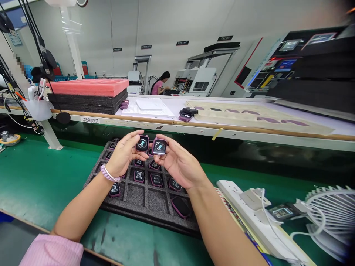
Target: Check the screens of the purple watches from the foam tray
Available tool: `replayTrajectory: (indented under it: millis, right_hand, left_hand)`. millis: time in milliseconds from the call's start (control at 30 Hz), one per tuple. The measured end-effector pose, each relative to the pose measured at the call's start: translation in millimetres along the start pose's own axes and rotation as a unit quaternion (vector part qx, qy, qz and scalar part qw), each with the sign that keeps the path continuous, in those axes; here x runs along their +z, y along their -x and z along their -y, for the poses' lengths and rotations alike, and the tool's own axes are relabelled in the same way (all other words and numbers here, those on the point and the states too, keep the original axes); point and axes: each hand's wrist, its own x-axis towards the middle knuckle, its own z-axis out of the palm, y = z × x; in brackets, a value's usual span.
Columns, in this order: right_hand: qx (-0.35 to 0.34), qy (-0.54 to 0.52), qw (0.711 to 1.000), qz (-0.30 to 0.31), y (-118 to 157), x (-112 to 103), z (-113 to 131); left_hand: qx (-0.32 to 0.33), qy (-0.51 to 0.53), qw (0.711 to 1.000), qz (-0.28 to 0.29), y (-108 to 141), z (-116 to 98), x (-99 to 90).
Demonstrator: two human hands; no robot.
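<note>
My left hand is closed on a smartwatch without a strap, its lit screen showing a dial with a figure. A second smartwatch, purple-edged and also lit, is gripped between the thumb and fingers of my right hand. Both are held side by side, faces toward me, above a dark grey foam tray. Rows of similar watches lie in the tray's pockets, several with text on their screens; one near watch has a dark screen. Two front pockets hold nothing. My hands hide part of the tray.
Behind the tray runs a raised shelf bearing stacked black foam, pink foam, papers and loose watch cases. At right are a power strip and a white fan. A person sits by machines beyond.
</note>
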Motion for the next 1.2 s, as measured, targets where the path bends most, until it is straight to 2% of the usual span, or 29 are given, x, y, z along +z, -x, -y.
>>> replayTrajectory:
  millis: [300,600,1200]
  right_hand:
    - [-0.012,0.019,0.999,0.029,4.3,4.2,3.9]
    - [-0.020,0.054,0.998,0.012,3.9,2.3,1.1]
    - [-0.034,0.048,0.998,0.025,4.7,1.9,-0.1]
  left_hand:
    - [0.024,-0.046,0.998,0.019,3.1,-1.0,3.1]
    - [0.028,-0.075,0.996,0.026,3.1,0.3,3.9]
    - [0.042,-0.081,0.995,0.033,2.5,2.5,3.3]
